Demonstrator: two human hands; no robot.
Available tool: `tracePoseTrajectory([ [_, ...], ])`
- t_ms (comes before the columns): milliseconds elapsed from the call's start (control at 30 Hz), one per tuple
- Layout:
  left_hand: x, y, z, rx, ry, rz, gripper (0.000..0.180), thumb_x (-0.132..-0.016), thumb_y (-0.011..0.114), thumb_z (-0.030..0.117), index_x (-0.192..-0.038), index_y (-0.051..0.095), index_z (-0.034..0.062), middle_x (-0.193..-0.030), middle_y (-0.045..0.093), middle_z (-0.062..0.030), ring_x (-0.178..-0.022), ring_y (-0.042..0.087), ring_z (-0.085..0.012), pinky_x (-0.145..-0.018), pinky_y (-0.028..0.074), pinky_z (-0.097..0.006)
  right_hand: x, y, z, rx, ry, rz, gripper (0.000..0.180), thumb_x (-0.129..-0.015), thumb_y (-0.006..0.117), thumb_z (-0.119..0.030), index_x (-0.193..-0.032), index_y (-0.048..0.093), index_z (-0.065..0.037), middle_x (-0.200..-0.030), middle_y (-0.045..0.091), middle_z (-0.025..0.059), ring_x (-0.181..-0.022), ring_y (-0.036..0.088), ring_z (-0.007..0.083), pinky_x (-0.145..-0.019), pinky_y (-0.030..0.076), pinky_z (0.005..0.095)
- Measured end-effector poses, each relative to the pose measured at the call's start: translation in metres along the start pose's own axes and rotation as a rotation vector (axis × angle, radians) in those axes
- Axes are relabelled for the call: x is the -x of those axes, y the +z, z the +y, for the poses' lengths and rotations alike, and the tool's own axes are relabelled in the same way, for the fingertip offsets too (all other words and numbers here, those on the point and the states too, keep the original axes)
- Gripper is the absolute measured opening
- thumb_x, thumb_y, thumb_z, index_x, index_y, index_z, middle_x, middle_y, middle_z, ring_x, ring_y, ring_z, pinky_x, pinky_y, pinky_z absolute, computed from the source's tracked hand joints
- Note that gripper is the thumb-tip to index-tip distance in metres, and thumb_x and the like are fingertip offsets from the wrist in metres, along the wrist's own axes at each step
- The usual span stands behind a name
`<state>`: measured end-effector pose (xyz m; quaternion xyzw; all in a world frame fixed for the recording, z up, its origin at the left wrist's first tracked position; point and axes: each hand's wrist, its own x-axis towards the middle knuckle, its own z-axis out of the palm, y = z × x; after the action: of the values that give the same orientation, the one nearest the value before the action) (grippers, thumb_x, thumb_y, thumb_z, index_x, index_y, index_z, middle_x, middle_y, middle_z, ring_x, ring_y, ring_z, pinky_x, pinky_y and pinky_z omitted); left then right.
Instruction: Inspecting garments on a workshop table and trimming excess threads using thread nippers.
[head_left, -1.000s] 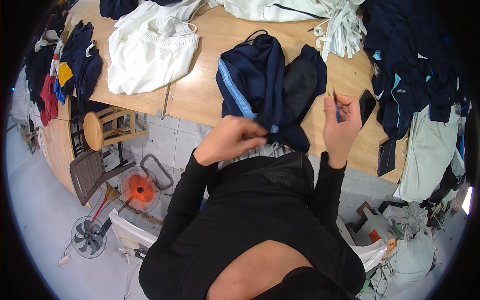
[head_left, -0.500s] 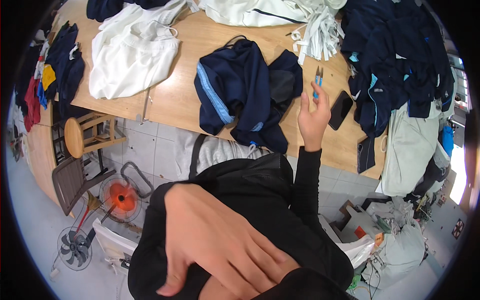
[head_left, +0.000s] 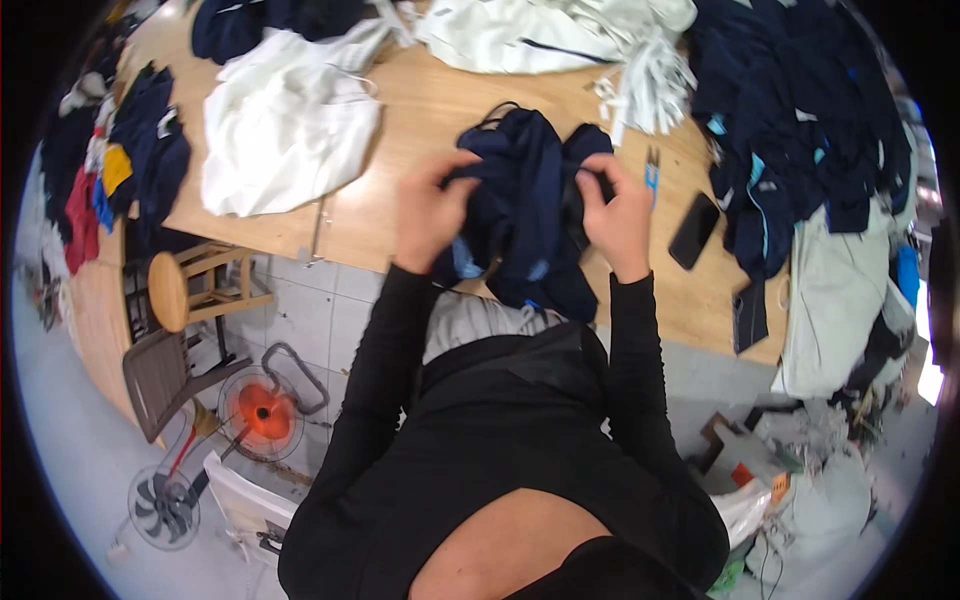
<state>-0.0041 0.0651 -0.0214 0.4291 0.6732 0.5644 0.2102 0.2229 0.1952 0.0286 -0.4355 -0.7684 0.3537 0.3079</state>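
Observation:
In front of me on the wooden table lies a crumpled navy garment with light-blue panels and a dark cord loop at its far end. My left hand is at its left side, thumb and fingers curled together on the cloth. On the opposite side my right hand pinches the fabric near its far right part. Both hands are a little blurred. Just right of my right hand lie blue-handled thread snips, apart from it, and farther right a black phone.
A white garment lies to the left, with white strips at the back. A large navy pile fills the right side. Below left stand a wooden stool, a chair and an orange-centred fan.
My left hand has gone from in front of my chest to the garment's left side. The right hand has left the snips and closed on the garment's right side. The view has shifted slightly.

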Motion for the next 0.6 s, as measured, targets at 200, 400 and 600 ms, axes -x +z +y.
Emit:
tracePoseTrajectory([
  [200, -0.004, -0.115, 0.056, 0.876, 0.373, -0.038, 0.021, -0.071, 0.063, -0.008, -0.057, 0.057, 0.0051, -0.111, 0.071, -0.0145, -0.111, 0.065, -0.0387, -0.104, 0.046, -0.049, 0.025, -0.076, -0.042, -0.331, -0.388, 0.755, 0.018, -0.100, 0.069, 0.010, -0.118, 0.068, 0.008, -0.116, 0.071, 0.0137, -0.102, 0.069, 0.0163, -0.090, 0.055, 0.0266],
  [400, 0.015, -0.175, 0.017, -0.512, -0.019, 0.083, 0.046, -0.087, 0.055, -0.015, -0.127, 0.074, -0.0004, -0.140, 0.071, -0.0147, -0.135, 0.064, -0.0247, -0.115, 0.047, -0.036, 0.056, -0.123, 0.007, 0.308, -0.087, -0.440, 0.037, -0.099, 0.074, -0.006, -0.135, 0.069, -0.002, -0.108, 0.076, 0.0208, -0.103, 0.075, 0.0369, -0.094, 0.058, 0.0398],
  [600, 0.044, -0.125, -0.016, -0.073, -0.216, 0.279, 0.036, -0.102, 0.067, 0.002, -0.137, 0.069, 0.0017, -0.138, 0.072, -0.0120, -0.129, 0.066, -0.0231, -0.112, 0.052, -0.038, 0.064, -0.069, -0.067, 0.450, 0.012, -0.613, 0.080, -0.093, 0.079, -0.022, -0.162, 0.044, -0.004, -0.139, 0.065, 0.0278, -0.125, 0.064, 0.0449, -0.104, 0.052, 0.0506],
])
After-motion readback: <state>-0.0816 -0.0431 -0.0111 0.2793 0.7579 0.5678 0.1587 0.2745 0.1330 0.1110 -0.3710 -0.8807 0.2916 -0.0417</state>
